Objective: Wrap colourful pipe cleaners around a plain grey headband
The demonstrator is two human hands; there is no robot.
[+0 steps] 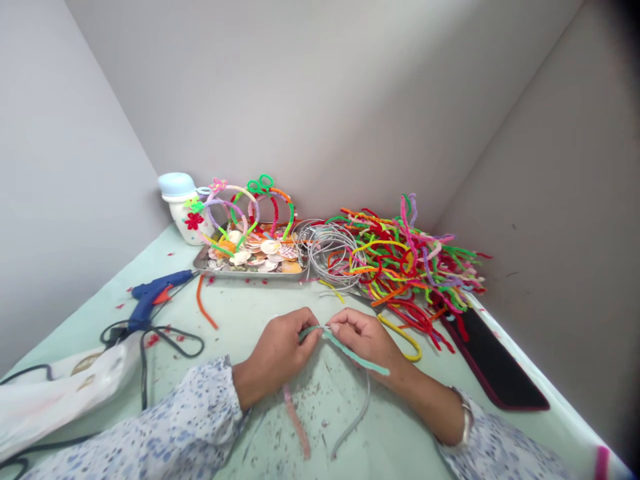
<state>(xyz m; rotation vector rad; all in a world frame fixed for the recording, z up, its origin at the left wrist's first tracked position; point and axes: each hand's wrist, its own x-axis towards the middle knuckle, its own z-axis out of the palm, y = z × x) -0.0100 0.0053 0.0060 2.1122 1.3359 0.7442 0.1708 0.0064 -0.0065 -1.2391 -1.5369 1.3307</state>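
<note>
Both my hands meet above the front middle of the table. In the fingers of my left hand is one end of a mint-green pipe cleaner; its free end stretches over my right hand. The right fingers pinch close to the same spot, where a thin grey wire seems to be held, though the fingertips hide most of it. Below the hands a grey wire curves down to the tabletop. A pale pink pipe cleaner hangs beneath my left hand; its upper end is hidden.
A metal tray of shells with headbands stands at the back, beside coiled wire and a heap of colourful pipe cleaners. Left are a blue glue gun with its cord and a white bottle. A black flat case lies right.
</note>
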